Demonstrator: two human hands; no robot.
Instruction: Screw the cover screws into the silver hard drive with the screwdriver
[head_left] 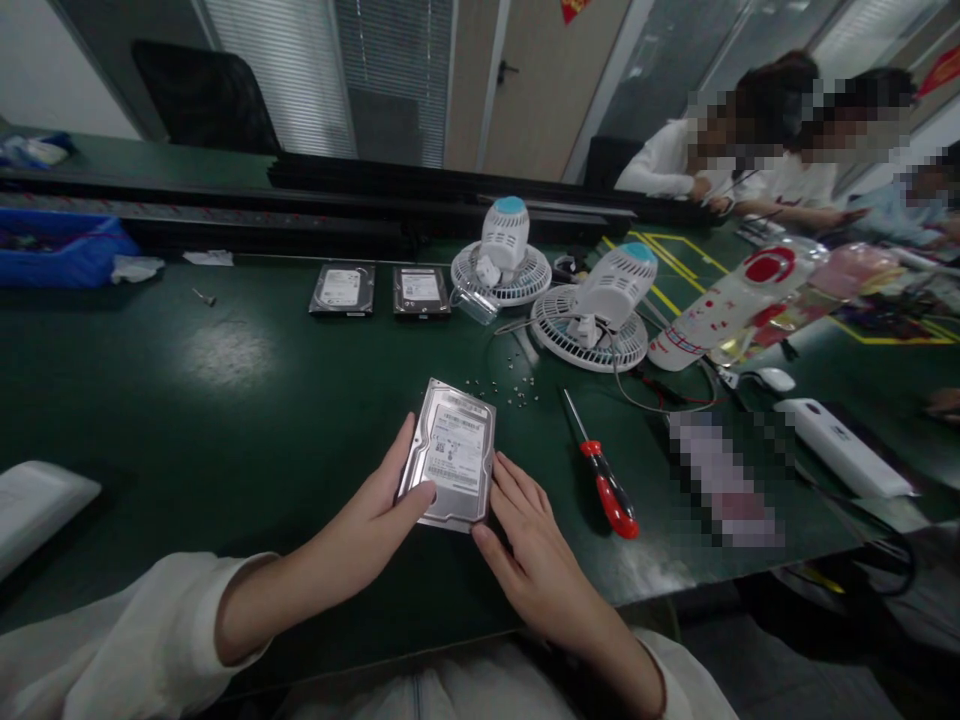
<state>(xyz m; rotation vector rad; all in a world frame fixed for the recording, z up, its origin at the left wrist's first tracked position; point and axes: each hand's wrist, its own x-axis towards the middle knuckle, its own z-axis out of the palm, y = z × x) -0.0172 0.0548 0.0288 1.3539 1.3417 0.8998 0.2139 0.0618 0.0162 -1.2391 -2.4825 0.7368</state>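
Note:
A silver hard drive (454,450) with a white label facing up is held between my two hands over the green table (300,420). My left hand (386,510) grips its left side, thumb on the top face near the lower edge. Along the right edge lies my right hand (529,530), fingers against the side and thumb at the lower corner. Just beyond the drive, several small screws (517,390) are scattered. To the right rests a red and black screwdriver (609,488), its shaft pointing away from me.
Two more hard drives (343,289) lie farther back, beside two white fans (589,310). A blue bin (60,248) stands far left. On the right are a tall white bottle (735,300), a phone (724,480) and a white power strip (844,447). Other people sit at the far right.

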